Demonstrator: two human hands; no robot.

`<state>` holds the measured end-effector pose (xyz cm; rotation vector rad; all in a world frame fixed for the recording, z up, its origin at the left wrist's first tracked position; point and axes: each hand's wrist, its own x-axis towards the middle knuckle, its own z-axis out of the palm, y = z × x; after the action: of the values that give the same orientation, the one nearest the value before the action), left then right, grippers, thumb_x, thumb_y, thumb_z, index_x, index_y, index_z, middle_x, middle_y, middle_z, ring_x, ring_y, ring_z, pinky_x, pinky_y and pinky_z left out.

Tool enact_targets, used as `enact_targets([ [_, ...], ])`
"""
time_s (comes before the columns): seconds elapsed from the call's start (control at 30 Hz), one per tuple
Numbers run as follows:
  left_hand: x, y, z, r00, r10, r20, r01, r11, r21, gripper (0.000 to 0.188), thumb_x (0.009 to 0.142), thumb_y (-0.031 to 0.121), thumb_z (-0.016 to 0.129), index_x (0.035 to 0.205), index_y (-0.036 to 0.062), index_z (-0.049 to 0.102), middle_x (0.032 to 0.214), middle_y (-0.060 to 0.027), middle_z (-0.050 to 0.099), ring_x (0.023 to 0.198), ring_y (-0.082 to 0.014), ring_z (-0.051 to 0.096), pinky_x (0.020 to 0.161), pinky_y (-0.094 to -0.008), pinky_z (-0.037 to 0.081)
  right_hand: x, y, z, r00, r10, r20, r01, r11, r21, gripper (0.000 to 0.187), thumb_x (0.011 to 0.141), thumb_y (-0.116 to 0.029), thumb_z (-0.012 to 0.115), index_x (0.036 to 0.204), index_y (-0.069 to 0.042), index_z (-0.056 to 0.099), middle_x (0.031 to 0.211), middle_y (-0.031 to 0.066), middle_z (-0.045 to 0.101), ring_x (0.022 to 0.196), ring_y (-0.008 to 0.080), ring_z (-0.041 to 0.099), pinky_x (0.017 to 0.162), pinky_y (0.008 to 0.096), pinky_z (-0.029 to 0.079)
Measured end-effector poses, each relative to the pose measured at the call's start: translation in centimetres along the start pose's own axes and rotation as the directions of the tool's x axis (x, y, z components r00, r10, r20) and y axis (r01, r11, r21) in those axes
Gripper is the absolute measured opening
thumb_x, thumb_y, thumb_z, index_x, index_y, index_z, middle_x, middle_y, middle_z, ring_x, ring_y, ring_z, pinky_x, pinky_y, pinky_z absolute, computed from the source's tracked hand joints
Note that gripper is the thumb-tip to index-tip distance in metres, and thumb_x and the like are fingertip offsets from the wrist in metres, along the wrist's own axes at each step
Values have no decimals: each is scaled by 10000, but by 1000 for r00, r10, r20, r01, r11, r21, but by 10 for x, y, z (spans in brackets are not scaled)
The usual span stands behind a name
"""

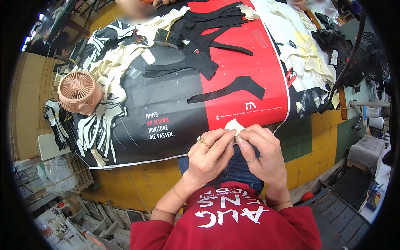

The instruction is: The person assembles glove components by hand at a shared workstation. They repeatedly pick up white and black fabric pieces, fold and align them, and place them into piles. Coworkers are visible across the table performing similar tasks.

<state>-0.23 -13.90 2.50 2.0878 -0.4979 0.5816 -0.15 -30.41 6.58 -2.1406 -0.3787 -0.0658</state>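
Just off the near edge of the table, both hands meet in front of my red shirt. My left hand (209, 155), with a ring on one finger, pinches a small cream-white piece of cloth (235, 124). Across from it, my right hand (263, 152) grips the same piece between thumb and fingers; it too wears a ring. The lower part of the cloth is hidden by my fingertips. Beyond my hands a curved black fabric strip (233, 89) lies flat on the red half of the black-and-red printed sheet (175, 121).
A pink-brown fan (79, 89) stands at the left among white-and-black cut pieces (100, 129). More black fabric pieces (183, 66) and a banded black stack (168, 38) lie farther back. Cream scraps (308, 62) cover the right side. A person's hand (160, 2) shows at the far edge.
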Motion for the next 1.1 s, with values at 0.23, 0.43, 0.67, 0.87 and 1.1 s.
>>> enact_targets([
  [0.23,-1,0,-3,996,37,79,-40,999,29,345,721,-58,752,1058,-9,703,933,-106,669,760,-236,682,658,-319,564,0,4,-1,999,-39,16,40,997,-62,96,898,-90,661,927,0,674,886,100,668,780,279,613,749,368,463],
  [0.43,-1,0,-3,990,38,135,-45,998,47,336,736,-32,751,1066,-31,690,958,-116,661,783,-242,685,661,-322,570,0,7,0,997,-66,37,71,989,-133,91,889,-90,666,934,-10,672,880,96,668,782,284,612,761,379,461],
  [0.67,-4,-7,-3,974,90,206,-111,990,91,334,745,-25,741,1074,-40,684,970,-117,653,780,-246,680,649,-314,573,0,10,1,995,-54,82,68,980,-188,86,881,-79,662,934,-11,666,887,92,667,798,275,608,773,384,445],
  [0.87,-5,-9,-2,977,60,203,-81,992,94,327,753,-25,741,1074,-41,683,970,-111,653,767,-240,677,635,-318,572,0,12,5,995,-19,97,38,981,-192,84,876,-75,654,934,-17,670,876,88,667,788,281,603,783,378,444],
  [1.1,-5,-8,-3,985,-64,160,72,997,-42,243,773,-17,743,1013,-23,705,918,-112,676,720,-236,672,625,-324,557,1,14,7,995,-55,80,68,984,-167,74,878,-98,657,904,-31,675,838,76,658,774,261,607,796,378,441],
])
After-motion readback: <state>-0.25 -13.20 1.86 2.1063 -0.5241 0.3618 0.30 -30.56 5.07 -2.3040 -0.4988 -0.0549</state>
